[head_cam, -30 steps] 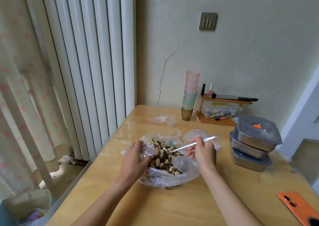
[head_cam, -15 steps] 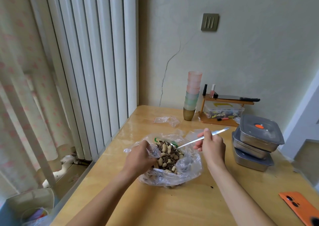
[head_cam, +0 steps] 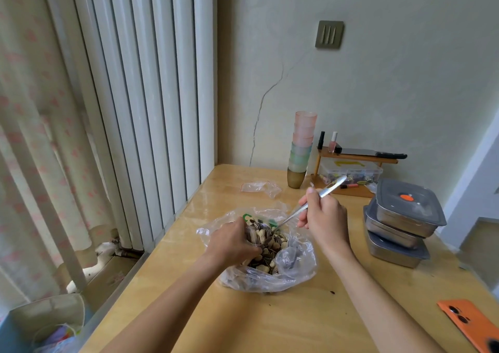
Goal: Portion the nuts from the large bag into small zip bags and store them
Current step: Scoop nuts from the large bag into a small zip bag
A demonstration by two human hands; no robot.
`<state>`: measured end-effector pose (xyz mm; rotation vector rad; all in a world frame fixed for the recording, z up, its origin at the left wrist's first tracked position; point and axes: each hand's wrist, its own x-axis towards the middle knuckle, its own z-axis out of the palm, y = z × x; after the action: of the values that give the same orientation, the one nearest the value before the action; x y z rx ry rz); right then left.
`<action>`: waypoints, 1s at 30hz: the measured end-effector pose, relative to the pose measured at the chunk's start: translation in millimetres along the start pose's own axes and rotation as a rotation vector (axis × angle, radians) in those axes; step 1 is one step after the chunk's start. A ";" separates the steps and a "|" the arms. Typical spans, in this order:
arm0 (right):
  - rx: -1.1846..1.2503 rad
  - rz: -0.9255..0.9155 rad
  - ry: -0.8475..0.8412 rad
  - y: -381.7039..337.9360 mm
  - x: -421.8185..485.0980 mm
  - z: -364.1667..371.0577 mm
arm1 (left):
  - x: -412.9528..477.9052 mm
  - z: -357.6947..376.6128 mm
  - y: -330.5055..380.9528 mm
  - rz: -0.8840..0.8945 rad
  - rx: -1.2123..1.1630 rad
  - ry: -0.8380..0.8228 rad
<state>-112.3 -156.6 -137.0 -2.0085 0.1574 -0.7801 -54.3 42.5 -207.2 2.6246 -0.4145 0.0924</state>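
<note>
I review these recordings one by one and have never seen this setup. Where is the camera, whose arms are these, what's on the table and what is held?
No machine here: a person works with bare hands, and the one camera sits on their head, looking forward and down, so the arms reach in from below. On the wooden table lies a large clear bag of mixed nuts. The left hand grips its rim; the right hand holds a metal utensil, its lower end dipped among the nuts. Further back lie a small zip bag, stacked cups and a small shelf; to the right stand stacked steel containers, and an orange phone lies at the near edge.
</note>
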 end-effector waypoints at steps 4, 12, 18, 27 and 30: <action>-0.085 -0.232 -0.034 -15.8 4.6 0.7 | 4.4 2.7 -2.7 0.009 -0.044 -0.033; -0.302 -0.478 -0.173 -49.4 22.7 13.0 | 9.0 3.6 5.1 -0.008 -0.064 0.046; -0.482 -0.573 -0.213 -71.7 30.6 18.9 | 6.7 15.1 4.9 -0.056 -0.331 0.131; -0.447 -0.667 -0.204 -73.1 27.8 23.7 | 9.9 23.8 -3.7 -0.103 -0.446 0.178; -0.434 -0.683 -0.243 -72.7 27.3 25.9 | 8.5 22.7 -0.5 -0.103 -0.446 0.178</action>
<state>-89.8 -108.9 -74.4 -2.5902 -0.5768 -0.9617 -46.2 29.9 -226.3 2.1718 -0.2076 0.1766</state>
